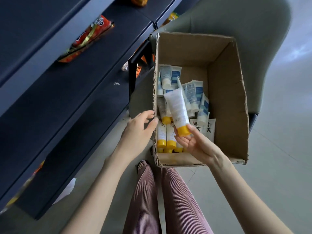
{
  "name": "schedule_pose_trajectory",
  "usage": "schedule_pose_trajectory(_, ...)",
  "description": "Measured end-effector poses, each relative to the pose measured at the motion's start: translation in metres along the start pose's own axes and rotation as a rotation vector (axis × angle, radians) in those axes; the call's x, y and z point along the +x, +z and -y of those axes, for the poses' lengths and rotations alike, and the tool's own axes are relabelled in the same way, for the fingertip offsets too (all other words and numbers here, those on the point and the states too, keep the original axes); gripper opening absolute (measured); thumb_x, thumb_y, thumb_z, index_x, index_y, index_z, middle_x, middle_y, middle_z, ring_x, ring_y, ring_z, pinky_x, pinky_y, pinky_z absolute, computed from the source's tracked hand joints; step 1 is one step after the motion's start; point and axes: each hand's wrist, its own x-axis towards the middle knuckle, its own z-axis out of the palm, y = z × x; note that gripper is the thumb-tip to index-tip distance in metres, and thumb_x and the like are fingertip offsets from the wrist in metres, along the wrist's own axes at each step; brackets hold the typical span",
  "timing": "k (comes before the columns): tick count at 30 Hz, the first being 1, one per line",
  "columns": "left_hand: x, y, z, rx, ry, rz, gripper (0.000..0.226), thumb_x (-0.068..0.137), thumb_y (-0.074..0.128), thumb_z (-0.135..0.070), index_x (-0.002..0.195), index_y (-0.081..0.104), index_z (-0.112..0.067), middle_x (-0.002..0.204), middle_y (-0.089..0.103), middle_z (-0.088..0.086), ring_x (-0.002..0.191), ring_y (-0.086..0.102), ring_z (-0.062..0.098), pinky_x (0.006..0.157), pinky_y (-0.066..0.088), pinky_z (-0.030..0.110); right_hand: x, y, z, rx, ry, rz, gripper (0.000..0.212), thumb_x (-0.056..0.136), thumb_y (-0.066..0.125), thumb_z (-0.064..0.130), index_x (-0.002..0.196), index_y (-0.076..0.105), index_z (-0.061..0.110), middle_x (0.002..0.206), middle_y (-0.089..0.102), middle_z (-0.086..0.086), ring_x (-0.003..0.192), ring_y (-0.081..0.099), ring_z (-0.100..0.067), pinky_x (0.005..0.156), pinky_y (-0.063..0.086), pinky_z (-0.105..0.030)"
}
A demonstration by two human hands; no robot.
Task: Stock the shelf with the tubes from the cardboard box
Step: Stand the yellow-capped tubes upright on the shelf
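White plastic with a yellow cap (183, 130), the tube (176, 108) is lifted clear of the pile and hangs over the middle of the cardboard box (226, 98). Its long axis runs from the cap, nearest the person, up and away to the flat crimped end, leaning slightly to the left. The right hand (194, 144) holds it by the cap alone: thumb on one side, fingertips (177, 133) on the other, palm turned up beneath, so the whole body of the tube stands free above the pinch.

Below it the other tubes (192, 97) lie jumbled on the box floor, yellow-capped ones near the person, blue-printed ones further off.

The left hand (138, 130) is just outside the box's left wall, fingers loosely bent and a little spread, tips against the torn rim; whether it actually grips the card I cannot tell.

Left again, well apart from the tube, is the dark shelf (76, 92), with a red snack packet (87, 39) on it. So the tube lies on the far side of the box from its goal. The left hand is the nearer to the shelf, and I judge the tube must cross leftward over the box wall, either carried or passed.
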Motion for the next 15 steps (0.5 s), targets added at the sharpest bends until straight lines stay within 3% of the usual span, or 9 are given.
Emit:
schedule_pose_trajectory(3,0.003,0.005,-0.011,-0.087,0.02,0.007,0.036,0.097,0.047,-0.03,0.133,0.049,-0.025,0.122,0.055,-0.015,0.113,0.051,0.001,0.086,0.039,0.011,-0.013,0.02,-0.001,-0.064,-0.218,-0.05,0.041,0.071,0.068,0.017,0.109,0.056,0.01,0.104,0.068,-0.013,0.093,0.068,-0.018,0.09,0.053,-0.029)
schedule_pose_trajectory(6,0.006,0.01,-0.022,-0.211,0.02,0.036,0.025,0.098,0.047,-0.028,0.115,0.049,-0.046,0.109,0.054,-0.03,0.102,0.052,-0.012,0.082,0.041,0.004,-0.021,0.038,-0.012,-0.323,-0.409,-0.213,0.039,0.07,0.074,0.017,0.106,0.059,0.017,0.104,0.07,-0.009,0.092,0.068,-0.017,0.086,0.054,-0.029)
schedule_pose_trajectory(8,0.008,0.017,-0.025,-0.298,0.004,0.026,0.017,0.098,0.047,-0.03,0.108,0.047,-0.044,0.103,0.059,-0.029,0.098,0.055,-0.012,0.081,0.045,0.01,-0.026,0.045,-0.024,-0.457,-0.517,-0.249,0.035,0.075,0.075,0.009,0.107,0.062,0.015,0.105,0.068,-0.009,0.088,0.067,-0.015,0.076,0.055,-0.025)
schedule_pose_trajectory(10,0.01,0.024,-0.023,-0.349,-0.018,-0.006,0.013,0.096,0.049,-0.034,0.109,0.051,-0.031,0.103,0.064,-0.015,0.094,0.059,-0.004,0.075,0.045,0.013,-0.027,0.049,-0.037,-0.538,-0.615,-0.23,0.034,0.076,0.075,0.003,0.106,0.062,0.012,0.102,0.067,-0.008,0.088,0.065,-0.013,0.075,0.055,-0.025)
schedule_pose_trajectory(15,0.007,0.03,-0.013,-0.514,-0.149,-0.131,0.014,0.09,0.061,-0.028,0.1,0.051,-0.028,0.11,0.066,-0.001,0.099,0.065,0.017,0.086,0.054,0.048,-0.023,0.05,-0.061,-0.658,-0.734,-0.215,0.036,0.079,0.074,0.006,0.111,0.06,0.014,0.108,0.06,-0.005,0.099,0.063,-0.021,0.086,0.054,-0.045)
